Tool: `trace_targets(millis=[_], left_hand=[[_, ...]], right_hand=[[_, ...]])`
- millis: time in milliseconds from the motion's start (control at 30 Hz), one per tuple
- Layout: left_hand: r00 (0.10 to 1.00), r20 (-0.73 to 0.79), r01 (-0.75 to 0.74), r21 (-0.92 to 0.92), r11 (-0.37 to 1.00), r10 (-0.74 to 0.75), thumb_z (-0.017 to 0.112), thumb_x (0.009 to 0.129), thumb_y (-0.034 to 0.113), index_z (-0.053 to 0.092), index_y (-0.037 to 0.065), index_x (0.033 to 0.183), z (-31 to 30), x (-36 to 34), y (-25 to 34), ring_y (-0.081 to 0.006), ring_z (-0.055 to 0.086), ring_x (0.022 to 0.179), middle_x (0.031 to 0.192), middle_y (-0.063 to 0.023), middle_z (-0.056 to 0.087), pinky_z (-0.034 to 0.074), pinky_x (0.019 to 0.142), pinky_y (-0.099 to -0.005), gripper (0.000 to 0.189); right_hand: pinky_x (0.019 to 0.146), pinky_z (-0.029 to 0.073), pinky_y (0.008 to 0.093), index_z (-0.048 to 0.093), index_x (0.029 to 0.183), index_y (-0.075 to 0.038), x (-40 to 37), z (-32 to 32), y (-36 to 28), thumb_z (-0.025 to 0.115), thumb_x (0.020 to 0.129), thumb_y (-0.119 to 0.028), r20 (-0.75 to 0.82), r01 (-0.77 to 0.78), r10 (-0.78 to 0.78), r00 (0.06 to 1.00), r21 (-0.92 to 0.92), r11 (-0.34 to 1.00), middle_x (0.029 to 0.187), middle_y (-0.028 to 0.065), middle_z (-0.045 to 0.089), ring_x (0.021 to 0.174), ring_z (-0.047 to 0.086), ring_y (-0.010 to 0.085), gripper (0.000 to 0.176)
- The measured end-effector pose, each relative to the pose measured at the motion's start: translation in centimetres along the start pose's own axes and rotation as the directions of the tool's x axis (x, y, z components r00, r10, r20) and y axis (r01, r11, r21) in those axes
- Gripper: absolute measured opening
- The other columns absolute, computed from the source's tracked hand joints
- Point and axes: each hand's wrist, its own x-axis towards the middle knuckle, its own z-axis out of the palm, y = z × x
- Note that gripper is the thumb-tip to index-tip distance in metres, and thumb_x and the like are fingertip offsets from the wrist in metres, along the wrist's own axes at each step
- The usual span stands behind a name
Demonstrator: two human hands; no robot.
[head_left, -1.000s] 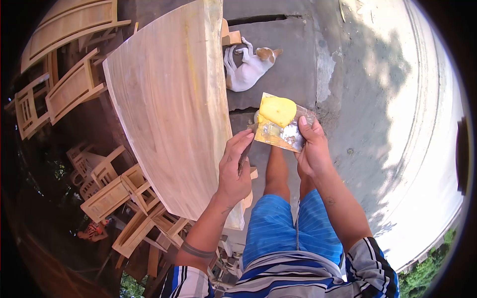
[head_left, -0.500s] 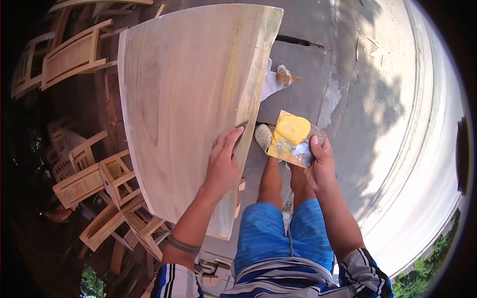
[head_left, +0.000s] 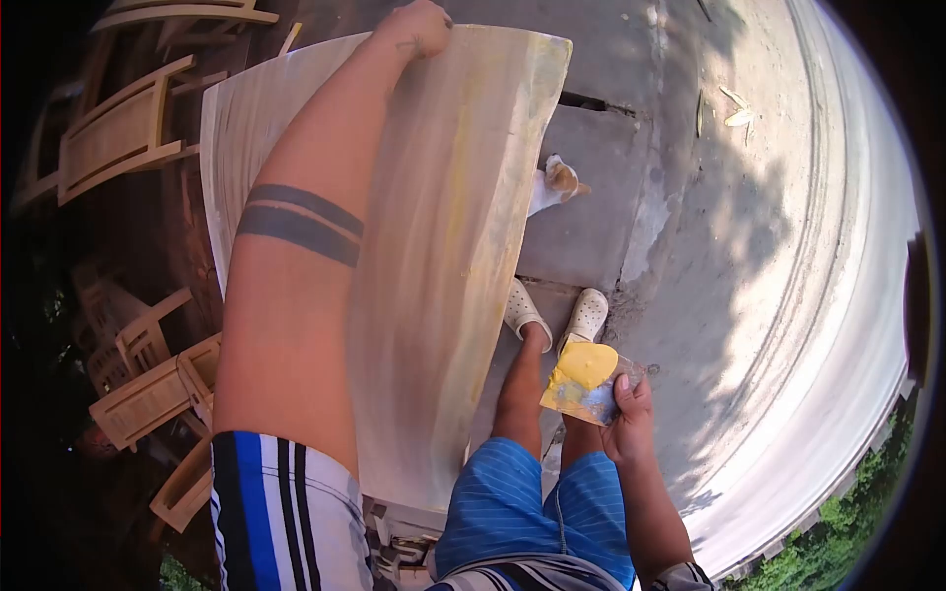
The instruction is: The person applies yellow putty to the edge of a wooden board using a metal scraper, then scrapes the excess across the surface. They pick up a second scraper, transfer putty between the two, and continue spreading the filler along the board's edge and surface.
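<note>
A large pale wooden panel [head_left: 434, 295] with a yellowish streak lies below me. My left arm stretches across it, and my left hand [head_left: 422, 28] is at its far edge with the fingers curled closed. Only a dark bit of the thin scraper shows by those fingers; the rest is hidden. Low on the right, my right hand [head_left: 631, 419] grips a small flat board [head_left: 583, 402] by its edge, thumb on top. A thick mound of yellow putty [head_left: 586, 364] sits on that board, apart from the panel.
Unfinished wooden chair frames [head_left: 118, 133] are piled on the left. A white and brown dog [head_left: 557, 182] is on the paving beyond the panel's right edge. My feet in pale clogs [head_left: 588, 313] stand beside the panel. A road runs along the right.
My left hand has moved from the panel's right side up to its far edge. My right hand, with the putty board, has moved lower, toward my body.
</note>
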Motion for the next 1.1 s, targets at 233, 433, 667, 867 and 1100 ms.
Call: trace_targets(millis=[233, 433, 667, 867, 1100], left_hand=[[0.936, 0.320, -0.130, -0.063, 0.990, 0.143, 0.040, 0.071, -0.009, 0.059, 0.010, 0.118, -0.9, -6.7, 6.2, -0.0325, 0.056, 0.108, 0.116, -0.0159, 0.060, 0.044, 0.091, -0.0381, 0.054], [0.895, 0.379, -0.221, -0.082, 0.972, 0.236, 0.037, 0.069, -0.013, 0.061, 0.010, 0.116, -3.9, -8.1, 5.5, -0.0293, 0.057, 0.108, 0.115, -0.0158, 0.061, 0.044, 0.092, -0.0362, 0.058], [0.889, 0.429, -0.168, -0.016, 0.986, 0.158, 0.044, 0.071, -0.008, 0.063, 0.011, 0.114, -0.8, -10.0, 5.2, -0.0288, 0.059, 0.103, 0.111, -0.0116, 0.063, 0.046, 0.088, -0.0367, 0.050], [0.878, 0.428, -0.219, -0.041, 0.975, 0.215, 0.052, 0.079, 0.004, 0.068, 0.012, 0.100, 2.8, -28.0, 6.0, -0.0288, 0.060, 0.098, 0.106, -0.0101, 0.062, 0.046, 0.085, -0.0390, 0.028], [0.782, 0.609, -0.077, -0.119, 0.990, 0.134, 0.049, 0.073, -0.003, 0.065, 0.007, 0.105, 3.2, -34.5, 4.6, -0.0297, 0.058, 0.098, 0.102, -0.0131, 0.062, 0.046, 0.082, -0.0399, 0.037]], right_hand=[[0.093, 0.047, 0.0387, 0.042, 0.119, -0.001, 0.5, 0.1, -0.6, 0.046, 0.096, -0.018, -0.046, 0.004, -0.002, 0.999, 0.052, 0.999, 0.116, 0.0142, 0.055, 0.107, 0.057, 0.0232, 0.030], [0.092, 0.047, 0.0377, 0.043, 0.119, 0.000, 0.4, 0.9, -1.7, 0.048, 0.095, -0.021, 0.003, 0.073, -0.073, 0.997, 0.023, 0.997, 0.115, 0.0139, 0.056, 0.104, 0.058, 0.0226, 0.032], [0.087, 0.049, 0.0344, 0.045, 0.115, -0.001, 0.8, 1.1, -1.7, 0.049, 0.095, -0.020, -0.047, 0.039, -0.041, 0.998, -0.038, 0.999, 0.110, 0.0116, 0.058, 0.098, 0.060, 0.0186, 0.028], [0.089, 0.049, 0.0356, 0.044, 0.117, -0.001, 0.8, 2.1, -2.2, 0.047, 0.096, -0.020, 0.006, 0.006, -0.006, 1.000, -0.045, 0.999, 0.113, 0.0129, 0.057, 0.102, 0.058, 0.0203, 0.029], [0.093, 0.047, 0.0375, 0.042, 0.121, 0.000, 1.0, 1.5, -2.2, 0.045, 0.096, -0.019, 0.042, 0.059, -0.056, 0.998, -0.091, 0.994, 0.117, 0.0140, 0.055, 0.107, 0.057, 0.0221, 0.031]])
